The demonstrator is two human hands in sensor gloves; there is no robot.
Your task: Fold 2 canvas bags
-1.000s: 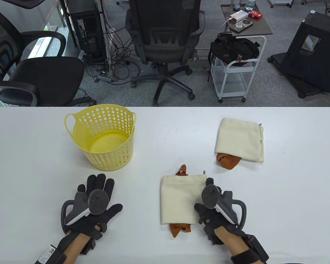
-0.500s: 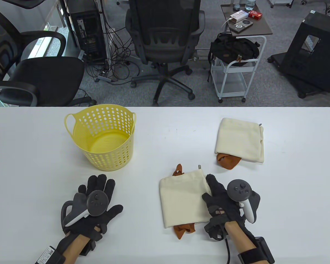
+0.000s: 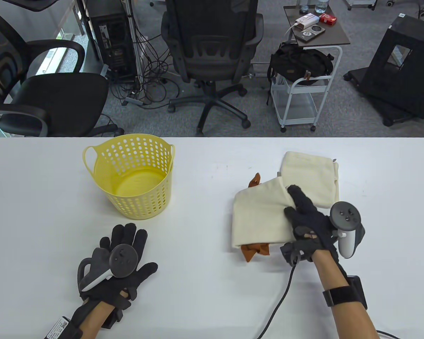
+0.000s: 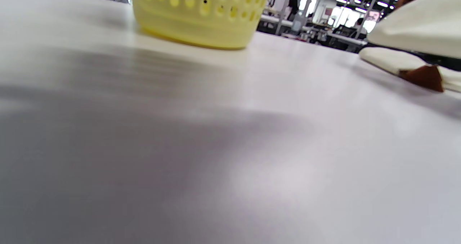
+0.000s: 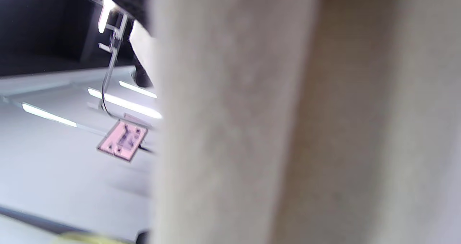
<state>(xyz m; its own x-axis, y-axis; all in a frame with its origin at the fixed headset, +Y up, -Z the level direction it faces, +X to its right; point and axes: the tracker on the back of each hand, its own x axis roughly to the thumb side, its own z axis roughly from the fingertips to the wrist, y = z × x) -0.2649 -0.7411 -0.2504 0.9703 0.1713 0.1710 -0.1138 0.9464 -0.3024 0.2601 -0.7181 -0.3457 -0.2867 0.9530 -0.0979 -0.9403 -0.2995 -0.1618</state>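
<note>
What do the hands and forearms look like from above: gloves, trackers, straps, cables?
Both the left hand and the right hand wear black fabric gloves. Each carries a dark grey tracker with a round, buttoned top, a ring and a white handle. Forearms are bare, with black wrist straps holding black boxes. The left strap bears a white label. A black cable trails from the right glove.

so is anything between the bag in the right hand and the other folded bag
Nothing visible: the right hand grips the near canvas bag, whose far corner already overlaps the far canvas bag.
</note>
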